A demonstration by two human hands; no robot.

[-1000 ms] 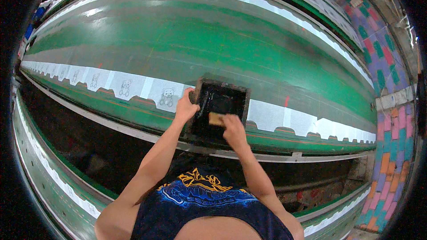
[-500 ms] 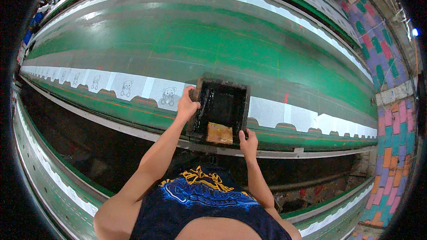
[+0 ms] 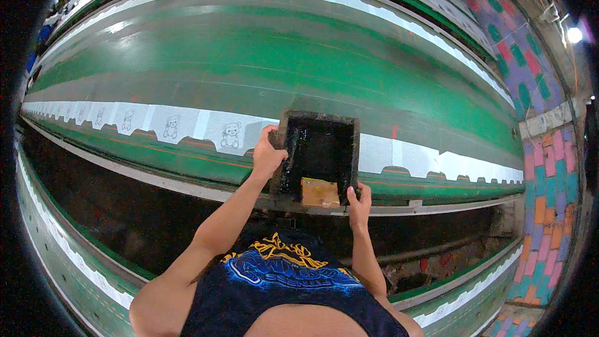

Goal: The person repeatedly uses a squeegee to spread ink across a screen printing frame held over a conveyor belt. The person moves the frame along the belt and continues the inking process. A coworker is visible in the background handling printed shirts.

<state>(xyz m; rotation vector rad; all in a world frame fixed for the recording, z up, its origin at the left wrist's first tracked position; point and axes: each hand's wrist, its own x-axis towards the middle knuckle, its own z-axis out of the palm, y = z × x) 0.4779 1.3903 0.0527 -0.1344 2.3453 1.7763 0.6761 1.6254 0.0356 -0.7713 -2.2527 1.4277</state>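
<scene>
The fingers of my left hand (image 3: 268, 156) are curled around the left side of a dark, rectangular, open-topped frame (image 3: 355, 143), thumb laid on its rim. Those of my right hand (image 3: 359, 206) pinch the frame's right side close to its near corner; how tightly, I cannot tell. The frame sits across a white, notched-edged strip (image 3: 377, 155) along the near side of a long green table (image 3: 368, 87); whether it lies flat or is slightly raised, I cannot tell. Inside its near end rests a yellowish-brown, flat rectangular block (image 3: 319, 193), touched by neither hand.

I judge the step in hand to be handling the frame itself, two-handed. The next move, I think, calls for matched effort from both hands, keeping it level so the block doesn't slide.

Counting: two hands, one frame, one block. Of the grey-outlined bear drawings (image 3: 231, 135), four read clearly, all left of the frame; farther ones are too small to count.
</scene>
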